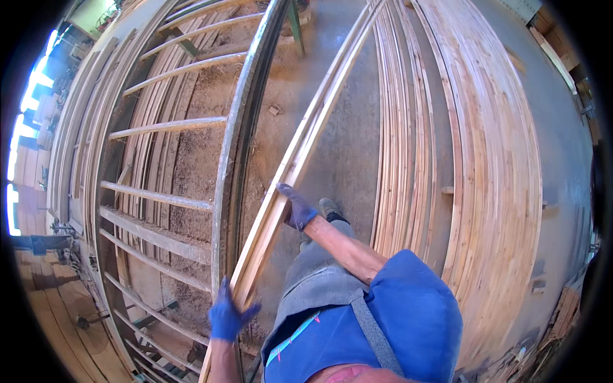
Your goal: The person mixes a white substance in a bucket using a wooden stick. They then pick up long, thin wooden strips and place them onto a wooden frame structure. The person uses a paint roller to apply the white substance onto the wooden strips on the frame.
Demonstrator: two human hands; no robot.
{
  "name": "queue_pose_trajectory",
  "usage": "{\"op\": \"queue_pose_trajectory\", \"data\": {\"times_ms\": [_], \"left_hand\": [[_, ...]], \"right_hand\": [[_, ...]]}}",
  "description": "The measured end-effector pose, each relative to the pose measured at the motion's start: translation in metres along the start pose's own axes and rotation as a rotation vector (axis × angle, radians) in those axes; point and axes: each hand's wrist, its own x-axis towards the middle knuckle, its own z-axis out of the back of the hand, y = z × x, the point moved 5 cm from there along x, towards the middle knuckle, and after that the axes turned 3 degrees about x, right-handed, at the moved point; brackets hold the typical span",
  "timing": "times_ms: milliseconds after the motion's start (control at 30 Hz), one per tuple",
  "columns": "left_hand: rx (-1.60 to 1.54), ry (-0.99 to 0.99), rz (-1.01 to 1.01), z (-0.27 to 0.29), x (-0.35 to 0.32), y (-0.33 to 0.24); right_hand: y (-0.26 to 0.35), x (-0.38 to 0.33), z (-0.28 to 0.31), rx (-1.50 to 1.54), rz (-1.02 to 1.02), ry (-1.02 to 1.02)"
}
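Observation:
A pair of long, pale wooden strips (pixel 310 126), lying side by side, slants across the view from the far middle to the near left. My right hand (pixel 299 208), in a blue glove, grips them about midway, its thumb over the top and its other fingers partly hidden. Nearer to me, my left hand (pixel 228 316), gloved in blue too, straddles the strips with the thumb on their right side and the fingers along the left. Below that hand the strips pass by my left wrist and run out of view.
On the left stands a metal frame with roller-like crossbars (pixel 167 126), sawdust (pixel 198 150) beneath it. Long boards (pixel 147 96) lie beyond its bars. To the right are a row of narrow strips (pixel 402 127) and a broad layer of boards (pixel 495 172). My shoe (pixel 329 207) rests on the concrete floor.

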Motion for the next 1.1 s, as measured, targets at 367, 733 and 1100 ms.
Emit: {"op": "queue_pose_trajectory", "data": {"times_ms": [367,733,1100], "left_hand": [[0.101,-0.034,0.014,-0.011,0.036,-0.029],[0.207,0.092,0.262,-0.091,-0.128,0.094],[0.193,0.244,0.312,-0.120,-0.200,0.147]], "right_hand": [[0.138,0.046,0.017,-0.391,0.117,0.070],[0.205,0.081,0.054,-0.103,0.240,-0.184],[0.153,0.039,0.025,-0.013,0.126,-0.030]]}}
